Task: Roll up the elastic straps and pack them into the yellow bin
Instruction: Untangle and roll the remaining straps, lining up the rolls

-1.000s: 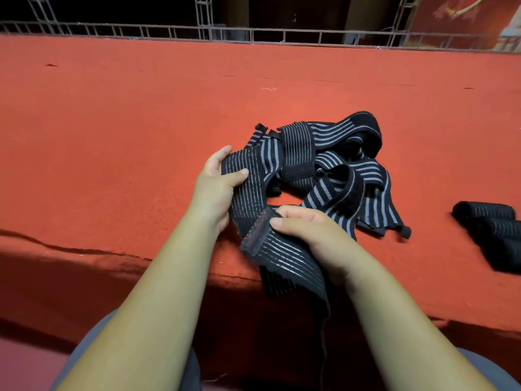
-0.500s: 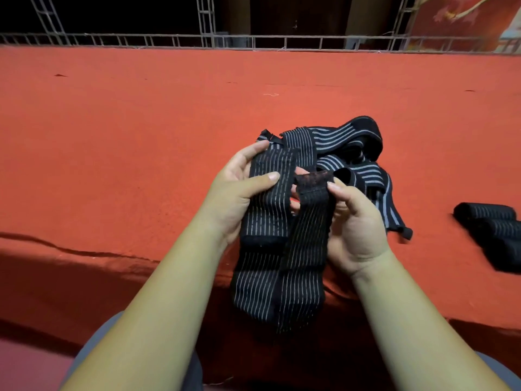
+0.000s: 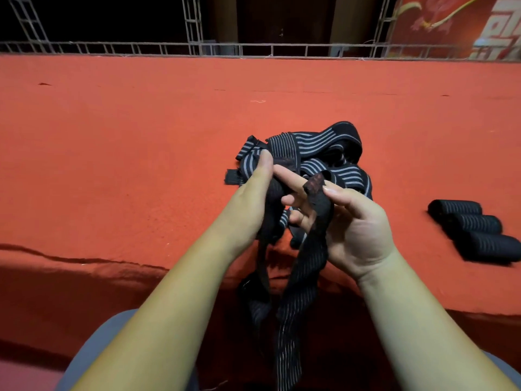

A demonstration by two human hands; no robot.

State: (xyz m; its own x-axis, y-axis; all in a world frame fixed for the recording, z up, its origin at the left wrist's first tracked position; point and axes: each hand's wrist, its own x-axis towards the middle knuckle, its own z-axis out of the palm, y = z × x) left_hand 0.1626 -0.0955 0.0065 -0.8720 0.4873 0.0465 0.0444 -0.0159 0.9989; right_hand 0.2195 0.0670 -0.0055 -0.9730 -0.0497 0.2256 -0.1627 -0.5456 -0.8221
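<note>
Strap (image 3: 298, 292) of black ribbed elastic with thin pale stripes, pinched at its fuzzy end by right hand (image 3: 355, 221), other length gripped in left hand (image 3: 252, 198), hands close together; slack loop drooping over edge of red felt (image 3: 141, 150). Behind, tangled pile (image 3: 318, 142) of flat striped bands; at right, three tight rolls (image 3: 473, 232), touching.

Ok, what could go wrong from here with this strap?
The strap is only pinched at its end by the right hand, so it may slip once rolling starts. Its hanging lengths look twisted, so the roll could skew. The left hand grips close to the loose pile and might drag it.
</note>
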